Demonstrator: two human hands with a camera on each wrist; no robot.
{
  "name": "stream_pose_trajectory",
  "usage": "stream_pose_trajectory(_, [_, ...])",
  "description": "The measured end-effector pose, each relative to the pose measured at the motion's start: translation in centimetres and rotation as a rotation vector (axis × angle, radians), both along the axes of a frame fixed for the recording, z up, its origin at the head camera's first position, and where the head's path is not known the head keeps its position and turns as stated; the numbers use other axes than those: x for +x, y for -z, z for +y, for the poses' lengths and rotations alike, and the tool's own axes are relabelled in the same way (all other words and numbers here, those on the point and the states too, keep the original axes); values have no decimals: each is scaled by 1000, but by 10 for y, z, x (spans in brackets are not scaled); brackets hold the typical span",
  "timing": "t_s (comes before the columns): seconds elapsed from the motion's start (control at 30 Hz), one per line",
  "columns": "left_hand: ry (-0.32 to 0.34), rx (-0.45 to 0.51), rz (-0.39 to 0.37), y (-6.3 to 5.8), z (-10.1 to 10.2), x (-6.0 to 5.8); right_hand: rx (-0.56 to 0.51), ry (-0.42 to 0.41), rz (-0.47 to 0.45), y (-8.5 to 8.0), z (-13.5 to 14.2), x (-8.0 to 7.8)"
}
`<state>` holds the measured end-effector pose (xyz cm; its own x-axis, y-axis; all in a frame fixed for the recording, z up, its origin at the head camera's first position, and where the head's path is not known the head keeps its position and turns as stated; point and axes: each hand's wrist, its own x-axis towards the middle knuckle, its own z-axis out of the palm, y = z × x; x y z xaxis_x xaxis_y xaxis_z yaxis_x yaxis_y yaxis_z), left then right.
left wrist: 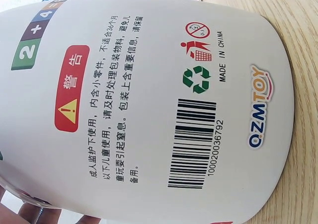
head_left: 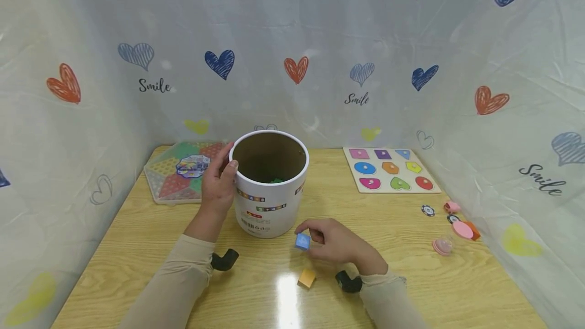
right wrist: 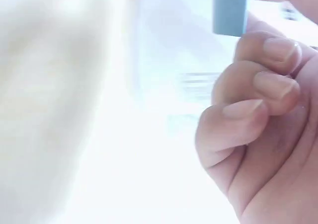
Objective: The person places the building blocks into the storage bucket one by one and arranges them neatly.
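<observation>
A white cylindrical bucket (head_left: 269, 212) stands upright on the table, its open top showing something green inside. My left hand (head_left: 218, 182) holds the bucket by its left side near the rim; in the left wrist view, fingers (left wrist: 30, 213) show at the lower left beside the printed wall (left wrist: 149, 149). My right hand (head_left: 335, 241) pinches a small blue block (head_left: 302, 241) between thumb and index finger, just right of the bucket's base. In the right wrist view the other fingers (right wrist: 238, 124) are curled below the block (right wrist: 229, 10). An orange-yellow block (head_left: 306, 278) lies on the table nearer me.
Behind the bucket at left lies a clear hexagonal case (head_left: 173, 174) of coloured pieces. A shape puzzle board (head_left: 391, 170) lies at the back right. Several small toys, including a pink disc (head_left: 463, 230) and a poker chip (head_left: 427, 210), lie along the table's right side. Curtains hang around the table.
</observation>
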<state>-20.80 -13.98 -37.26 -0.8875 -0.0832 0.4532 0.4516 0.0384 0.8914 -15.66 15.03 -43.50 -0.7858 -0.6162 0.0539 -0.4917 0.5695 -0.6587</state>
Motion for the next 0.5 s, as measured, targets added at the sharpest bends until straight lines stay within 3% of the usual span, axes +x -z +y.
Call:
stream_pose_trajectory(0.2, [11,25,11,-1,-3,0,-306,6,202,-71,-15,-9])
stream_pose_trajectory(0.33, [0,26,2,-2,-3,1,-401,76,298,-111,-35,-8])
stream_pose_trajectory(0.4, [-6,19,-3,-3,-3,1,-433,151,341,-121,-43,-9])
stream_pose_trajectory(0.5, [-7,9,-6,-3,-1,0,-540,284,387,-121,-44,-13])
